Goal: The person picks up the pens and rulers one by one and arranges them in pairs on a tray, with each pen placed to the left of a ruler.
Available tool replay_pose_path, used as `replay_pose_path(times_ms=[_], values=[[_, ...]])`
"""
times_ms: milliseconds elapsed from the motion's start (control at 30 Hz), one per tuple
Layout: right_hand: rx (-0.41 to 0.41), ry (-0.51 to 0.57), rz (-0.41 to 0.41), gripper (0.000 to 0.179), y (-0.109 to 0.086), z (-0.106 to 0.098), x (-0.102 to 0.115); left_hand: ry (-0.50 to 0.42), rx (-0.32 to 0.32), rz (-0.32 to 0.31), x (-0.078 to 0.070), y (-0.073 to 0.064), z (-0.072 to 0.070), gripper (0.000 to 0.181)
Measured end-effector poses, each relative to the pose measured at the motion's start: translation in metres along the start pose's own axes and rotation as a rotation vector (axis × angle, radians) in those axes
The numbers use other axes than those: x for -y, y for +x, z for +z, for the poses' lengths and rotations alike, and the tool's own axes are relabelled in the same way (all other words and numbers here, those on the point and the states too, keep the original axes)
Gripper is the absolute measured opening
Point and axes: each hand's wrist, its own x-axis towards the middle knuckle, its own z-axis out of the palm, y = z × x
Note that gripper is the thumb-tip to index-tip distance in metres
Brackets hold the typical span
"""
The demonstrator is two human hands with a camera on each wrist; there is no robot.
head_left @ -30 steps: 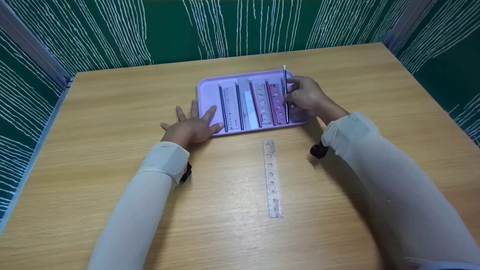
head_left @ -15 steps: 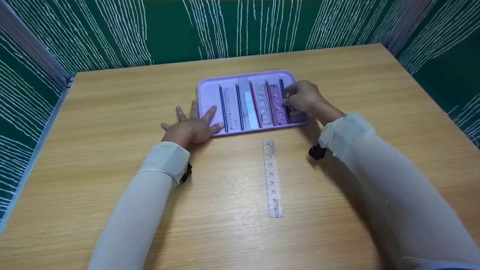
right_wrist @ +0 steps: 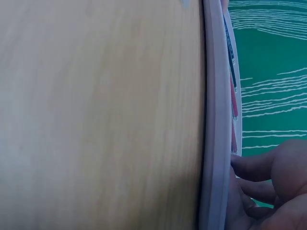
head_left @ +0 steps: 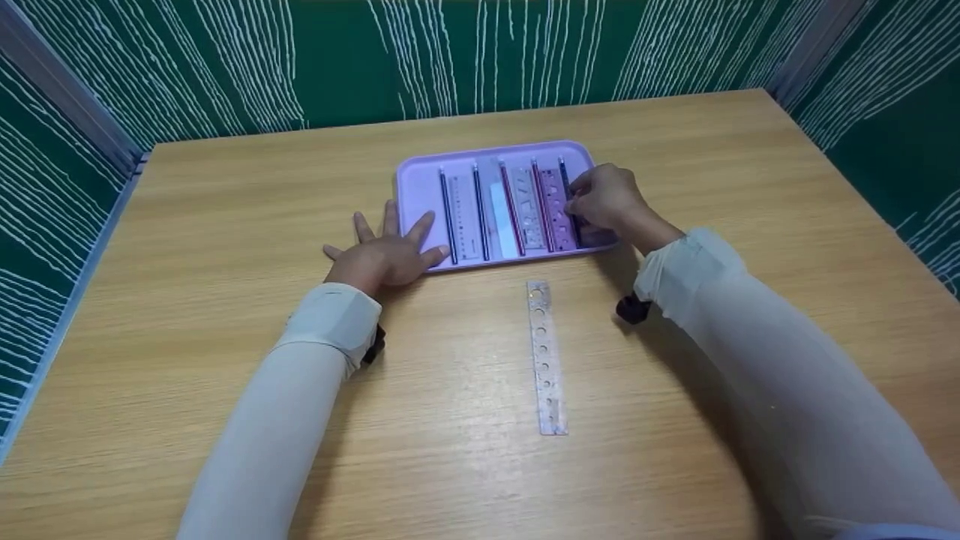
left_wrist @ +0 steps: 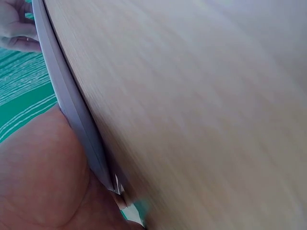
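A purple tray (head_left: 421,180) lies on the table in the head view. My left hand (head_left: 384,259) rests spread at its front left corner, thumb over the rim. Inside the tray my right hand (head_left: 611,199) pinches a dark pencil (head_left: 563,171), the rightmost in a row; its lower part is partly hidden by the fingers. Left of it lie two red pencils (head_left: 541,202) and two dark pencils (head_left: 448,217). Between the pencils sit a pink stencil ruler (head_left: 556,214), clear rulers (head_left: 464,217) and a pale blue strip (head_left: 504,221). The right wrist view shows curled fingers (right_wrist: 254,167) behind the tray's side.
A clear ruler (head_left: 545,360) with round holes lies on the wooden table (head_left: 247,210) in front of the tray. Green walls (head_left: 337,60) with white streaks stand behind the table and at both sides.
My right hand has lowered the dark pencil from above the tray's right part to lie beside the pink stencil ruler. The left hand has stayed in place.
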Motion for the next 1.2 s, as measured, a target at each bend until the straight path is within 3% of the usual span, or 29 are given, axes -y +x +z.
replay_pose_path(times_ms=[400, 633, 867, 1200], values=[[-0.052, -0.07, -0.08, 0.04, -0.008, 0.002, -0.004, -0.018, 0.007, 0.004, 0.0, 0.001, 0.0, 0.076], [-0.072, 0.03, -0.101, 0.051, -0.021, 0.0, -0.007, -0.022, 0.009, 0.009, 0.0, 0.001, 0.0, 0.077], [-0.121, 0.07, -0.147, 0.048, -0.039, -0.002, -0.005, -0.02, 0.013, 0.007, 0.0, 0.001, 0.0, 0.077], [0.073, 0.235, -0.212, 0.037, -0.07, 0.011, -0.005, -0.029, 0.017, 0.0, 0.0, -0.001, 0.0, 0.077]])
